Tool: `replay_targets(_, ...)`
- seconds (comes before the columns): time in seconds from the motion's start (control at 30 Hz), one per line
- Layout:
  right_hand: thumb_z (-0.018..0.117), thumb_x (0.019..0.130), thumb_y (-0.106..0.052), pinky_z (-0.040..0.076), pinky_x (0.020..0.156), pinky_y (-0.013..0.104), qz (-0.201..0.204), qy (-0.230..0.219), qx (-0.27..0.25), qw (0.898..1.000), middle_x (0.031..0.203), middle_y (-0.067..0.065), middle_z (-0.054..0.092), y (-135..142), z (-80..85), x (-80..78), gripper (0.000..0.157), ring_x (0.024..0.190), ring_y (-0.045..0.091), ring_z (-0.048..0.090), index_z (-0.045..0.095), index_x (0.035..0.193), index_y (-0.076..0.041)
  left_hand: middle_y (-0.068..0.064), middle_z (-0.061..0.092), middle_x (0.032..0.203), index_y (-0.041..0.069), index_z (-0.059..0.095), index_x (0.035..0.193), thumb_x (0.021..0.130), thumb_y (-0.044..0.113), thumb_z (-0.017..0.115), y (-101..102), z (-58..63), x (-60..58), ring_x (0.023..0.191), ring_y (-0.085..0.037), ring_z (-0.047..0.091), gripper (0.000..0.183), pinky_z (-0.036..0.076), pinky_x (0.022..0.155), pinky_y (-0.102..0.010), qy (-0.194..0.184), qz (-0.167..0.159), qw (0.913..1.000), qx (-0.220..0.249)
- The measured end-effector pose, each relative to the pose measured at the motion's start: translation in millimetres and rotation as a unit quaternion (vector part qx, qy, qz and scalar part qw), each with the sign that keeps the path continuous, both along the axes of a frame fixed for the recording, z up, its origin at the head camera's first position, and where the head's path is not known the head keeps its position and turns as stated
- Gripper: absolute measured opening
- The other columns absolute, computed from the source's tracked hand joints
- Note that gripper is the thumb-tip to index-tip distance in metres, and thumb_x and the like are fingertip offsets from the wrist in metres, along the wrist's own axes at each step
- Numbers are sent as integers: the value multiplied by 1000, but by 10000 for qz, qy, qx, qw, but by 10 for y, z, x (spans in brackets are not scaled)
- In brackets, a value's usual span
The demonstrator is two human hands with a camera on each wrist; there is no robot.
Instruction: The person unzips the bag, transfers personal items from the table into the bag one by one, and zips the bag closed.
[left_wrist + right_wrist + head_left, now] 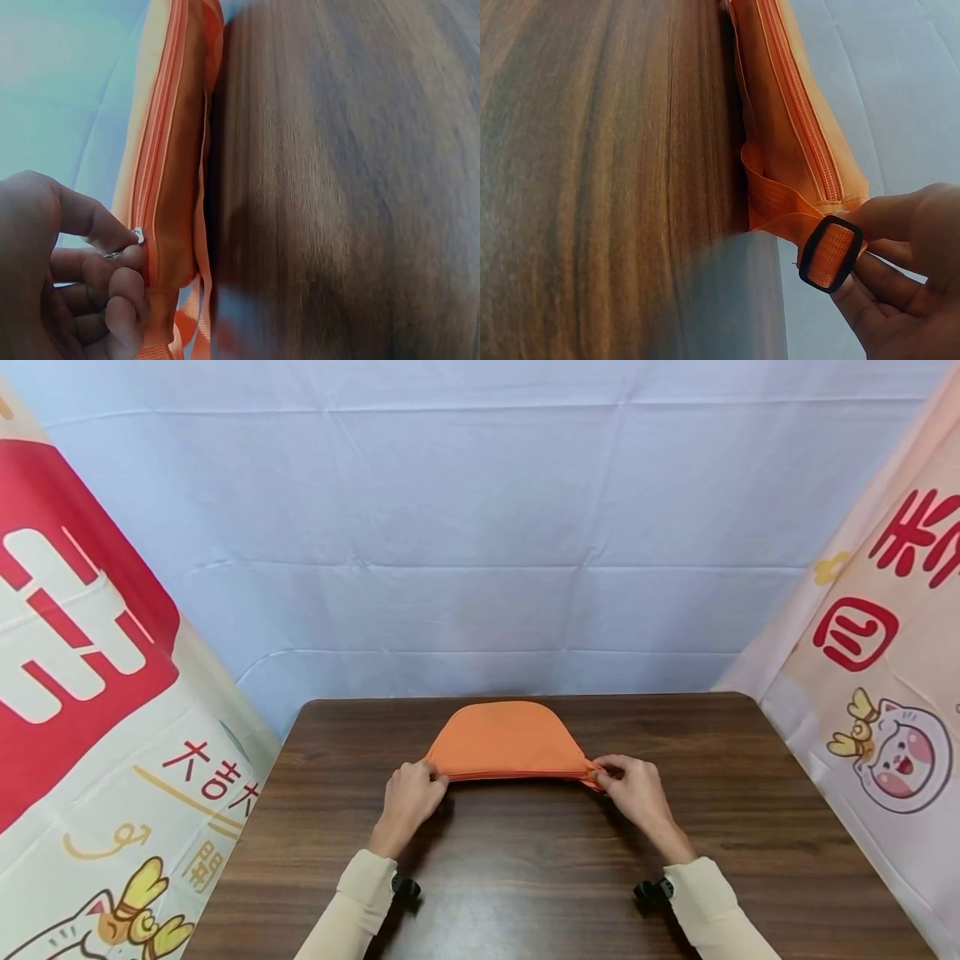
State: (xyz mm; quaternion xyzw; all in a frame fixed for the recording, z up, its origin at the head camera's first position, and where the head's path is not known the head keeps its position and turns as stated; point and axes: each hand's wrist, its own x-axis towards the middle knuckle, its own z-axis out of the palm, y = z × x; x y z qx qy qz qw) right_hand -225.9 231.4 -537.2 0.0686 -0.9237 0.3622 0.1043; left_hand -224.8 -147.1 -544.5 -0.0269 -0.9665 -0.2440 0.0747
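Observation:
An orange zippered bag (513,739) lies on the wooden table, its zipper edge facing me. At the bag's left end, my left hand (414,793) pinches the metal zipper pull (138,235) between thumb and forefinger. The zipper (159,127) runs along the edge and looks closed. My right hand (633,787) holds the right corner by the orange strap (780,196), close to a black buckle (830,253). In the right wrist view, the thumb and fingers grip the corner behind that buckle.
The dark wooden table (510,868) reaches back to a pale cloth backdrop (465,527). Printed cloths with red characters and cartoon cats hang at the left (82,610) and right (877,710). A black wrist device (406,888) sits at my left cuff, another (654,892) at my right.

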Motion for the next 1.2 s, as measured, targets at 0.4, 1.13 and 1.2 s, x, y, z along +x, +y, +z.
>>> replay_targets(0.4,76,95,-5,45,54,23,-70,44,-70,9999,100,17,80,-4,-12,-3,17,62,9,58,81,111,-5,5,38,53,20,47,56,97,24,69,-180,-34,26,49,-17,40,46,31,48,-32,66,275,9996,77)
replay_targets(1.13,77,97,-10,39,54,25,-27,-88,-41,9999,107,17,81,-29,-3,23,17,60,11,50,82,113,-7,8,28,53,22,40,57,97,29,70,-248,-65,72,48,-12,27,51,23,48,-28,-107,263,9991,309)
replay_targets(1.2,78,97,-11,40,57,25,-15,-68,-3,10000,108,17,81,-24,-7,27,17,64,13,53,82,112,-7,8,27,54,22,39,58,97,29,70,-254,-71,80,48,-11,26,50,22,48,-28,-116,219,9993,291)
